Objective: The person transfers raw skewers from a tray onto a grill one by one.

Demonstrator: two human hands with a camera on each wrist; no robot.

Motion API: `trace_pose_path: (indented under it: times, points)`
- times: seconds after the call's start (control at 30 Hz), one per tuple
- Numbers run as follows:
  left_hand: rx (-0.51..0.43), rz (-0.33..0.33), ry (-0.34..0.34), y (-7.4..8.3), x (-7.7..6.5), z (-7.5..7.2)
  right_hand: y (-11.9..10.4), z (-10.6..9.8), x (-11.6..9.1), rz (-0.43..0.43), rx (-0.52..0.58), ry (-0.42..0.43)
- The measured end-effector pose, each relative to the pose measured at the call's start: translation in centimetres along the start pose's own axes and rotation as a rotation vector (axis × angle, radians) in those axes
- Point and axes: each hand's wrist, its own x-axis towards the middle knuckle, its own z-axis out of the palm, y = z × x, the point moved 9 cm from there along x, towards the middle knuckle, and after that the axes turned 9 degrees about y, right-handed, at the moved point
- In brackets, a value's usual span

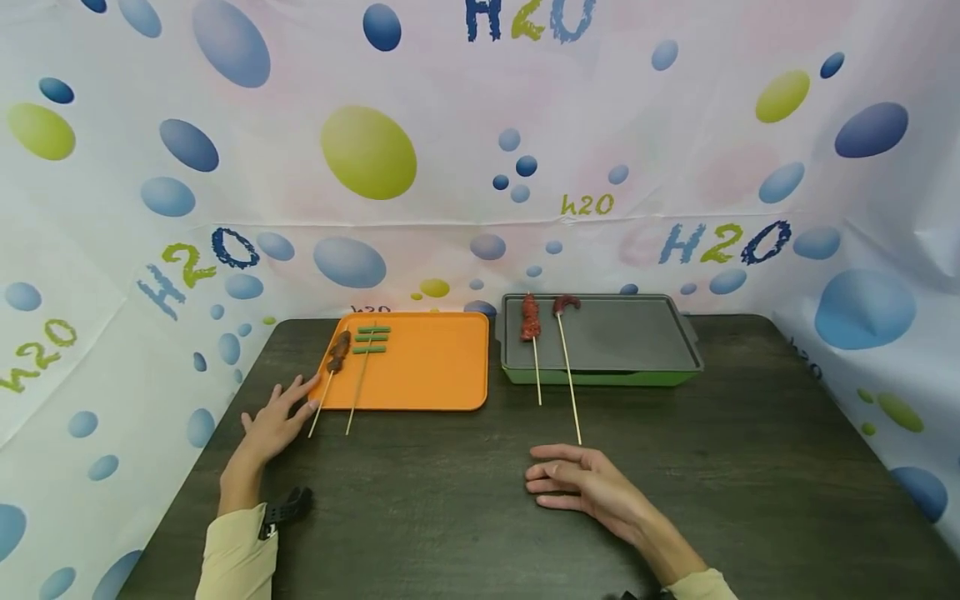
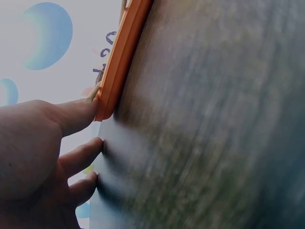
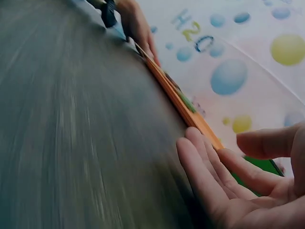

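Table (image 1: 435, 500), far edge loaded

A grill (image 1: 630, 337) stands right of an orange tray (image 1: 431, 367). The left hand (image 1: 277, 423), fingers spread, touches the tray's near left corner; the right hand (image 1: 592, 485) (loosely curved, empty) is off the grill's near edge. A sausage skewer (image 1: 561, 303) and red skewer (image 1: 531, 327) lie toward the grill's left edge; a brown skewer (image 1: 339, 354) and green skewer (image 1: 371, 338) toward the tray's.

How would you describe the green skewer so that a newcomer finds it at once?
On the dark table, find the orange tray left of the grey grill. Near the tray's left end, the green skewer lies right of the brown skewer. Three green pieces cross its stick; its neighbour carries dark chunks.
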Motion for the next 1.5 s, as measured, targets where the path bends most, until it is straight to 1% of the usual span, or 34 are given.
trace_pose_path:
  times: [0.13, 0.27, 0.4, 0.6, 0.73, 0.83, 0.93, 1.03, 1.2, 1.33, 1.5]
  points:
    - [-0.002, -0.003, -0.001, -0.2, 0.0, 0.0, 0.0, 3.0, 1.6, -0.039, -0.026, -0.030]
    - [-0.011, 0.008, 0.001, 0.0, -0.2, 0.0, 0.2, 6.2, 3.6, -0.056, -0.008, -0.050]
    - [-0.013, 0.011, 0.000, 0.0, -0.3, -0.1, 0.7, 9.3, 5.6, -0.034, 0.057, -0.071]
    - [-0.010, 0.016, 0.008, 0.0, 0.0, -0.1, 0.7, 13.5, 8.5, 0.020, 0.128, -0.116]
    - [-0.005, 0.001, 0.005, -0.2, -0.1, 0.1, 1.1, 16.1, 10.1, 0.045, 0.127, -0.129]
    - [0.003, -0.012, -0.001, -0.4, -0.4, 0.2, 1.4, 18.0, 11.3, 0.046, 0.103, -0.129]
    - [0.003, -0.010, 0.009, -0.4, -0.6, 0.1, 1.4, 19.6, 12.5, 0.038, 0.102, -0.124]
    - [0.000, -0.003, 0.022, -0.3, -0.5, -0.1, 1.1, 20.8, 13.9, 0.041, 0.137, -0.104]
    - [-0.009, 0.001, 0.031, 0.0, -0.1, 0.0, 0.9, 21.7, 15.8, 0.050, 0.199, -0.045]
    - [-0.006, -0.010, 0.030, 0.0, 0.0, -0.1, 1.0, 22.1, 16.5, 0.032, 0.212, 0.008]
    - [-0.011, -0.004, 0.033, 0.2, -0.1, -0.2, 0.9, 22.3, 16.9, -0.007, 0.234, 0.077]
